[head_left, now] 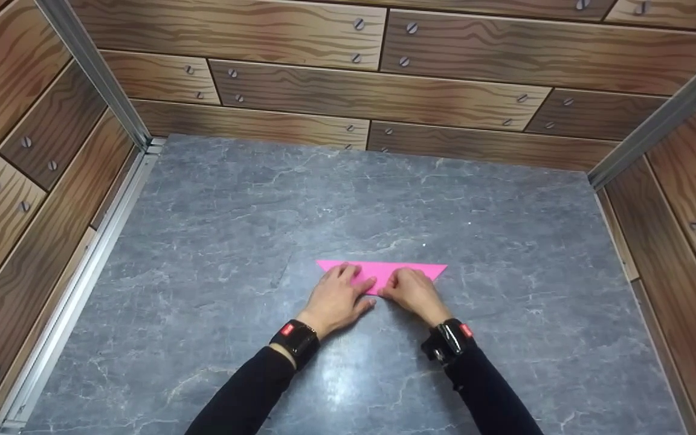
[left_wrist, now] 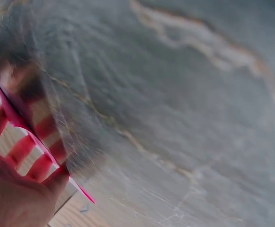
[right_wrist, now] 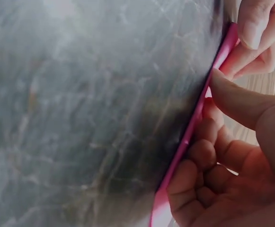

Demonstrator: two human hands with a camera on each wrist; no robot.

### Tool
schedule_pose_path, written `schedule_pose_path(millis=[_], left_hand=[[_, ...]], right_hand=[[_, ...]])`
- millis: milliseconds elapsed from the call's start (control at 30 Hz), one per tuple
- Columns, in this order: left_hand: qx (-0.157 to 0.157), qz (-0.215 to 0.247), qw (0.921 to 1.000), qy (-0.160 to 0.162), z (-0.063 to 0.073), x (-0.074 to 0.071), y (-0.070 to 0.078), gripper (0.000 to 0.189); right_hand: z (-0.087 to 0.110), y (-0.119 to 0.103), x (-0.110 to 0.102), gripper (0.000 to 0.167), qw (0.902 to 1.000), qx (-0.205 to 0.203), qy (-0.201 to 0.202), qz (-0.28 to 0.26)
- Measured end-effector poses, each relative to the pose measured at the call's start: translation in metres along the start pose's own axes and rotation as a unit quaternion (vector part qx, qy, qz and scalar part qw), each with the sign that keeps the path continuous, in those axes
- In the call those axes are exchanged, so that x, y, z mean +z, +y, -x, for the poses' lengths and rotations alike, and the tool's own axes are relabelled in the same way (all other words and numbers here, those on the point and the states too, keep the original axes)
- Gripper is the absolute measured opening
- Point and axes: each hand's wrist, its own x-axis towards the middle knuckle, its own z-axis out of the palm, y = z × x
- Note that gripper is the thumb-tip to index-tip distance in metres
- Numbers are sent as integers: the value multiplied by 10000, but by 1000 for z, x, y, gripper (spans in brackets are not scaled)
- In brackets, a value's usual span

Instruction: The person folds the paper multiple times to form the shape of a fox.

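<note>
Left hand point(head_left: 336, 300) lies with its fingers spread over the left part of a pink sheet point(head_left: 379, 275), the thumb set apart from them; right hand point(head_left: 414, 293) has its fingers curled in and seems to pinch the sheet's near edge between thumb and forefinger. The sheet, apparently folded paper, sits on the table point(head_left: 233, 229) about midway between the left and right edges and well apart from the far edge, its long side facing that far edge. It should handle as very light and thin, bending easily, quick to crease and apt to slide on a smooth top. Flat fingertips suit holding it down, and a light pinch at the near edge suits moving a layer; a hard tug could wrinkle or tear it. The hands themselves cover much of that near edge. Black wrist units point(head_left: 295, 344) and dark sleeves point(head_left: 245, 393) follow behind. Small pale specks point(head_left: 424, 244) lie just beyond the sheet. Wood-patterned panels point(head_left: 299, 84) rise past the far and side edges, and a metal rail point(head_left: 76, 290) runs along the left edge.
</note>
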Motion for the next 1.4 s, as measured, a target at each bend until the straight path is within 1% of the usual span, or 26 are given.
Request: schedule_pose_path(millis=[133, 267, 367, 533, 600, 800, 1000, 1167, 1300, 1400], left_hand=[[-3, -56, 10000, 64, 0, 0, 1, 53], [18, 44, 9999, 89, 1, 1, 0, 54], [32, 110, 9999, 110, 1, 0, -1, 56], [49, 94, 9998, 167, 1, -1, -3, 57], [25, 89, 9999, 117, 1, -1, -3, 58], [-30, 153, 9999, -39, 2, -2, -1, 60], [-44, 154, 9998, -102, 1, -3, 0, 62], [-51, 152, 9997, -159, 0, -3, 1, 64], [-40, 129, 9998, -156, 1, -3, 1, 64], [-39, 166, 9997, -152, 2, -4, 0, 65]], right_hand=[[-1, -2, -2, 27, 9997, 26, -183, 129], [-1, -4, -5, 24, 9990, 159, -366, 181], [0, -2, -9, 23, 9987, 239, -418, 192], [1, 6, -16, 26, 9987, 299, -348, 226], [2, 11, -18, 26, 9988, 276, -323, 243], [6, 22, -24, 27, 9983, 390, -353, 251], [11, 34, -30, 28, 9985, 425, -294, 194], [14, 45, -36, 31, 9986, 450, -274, 39], [17, 52, -41, 30, 9982, 528, -262, -70], [18, 53, -42, 27, 9979, 591, -261, -45]])
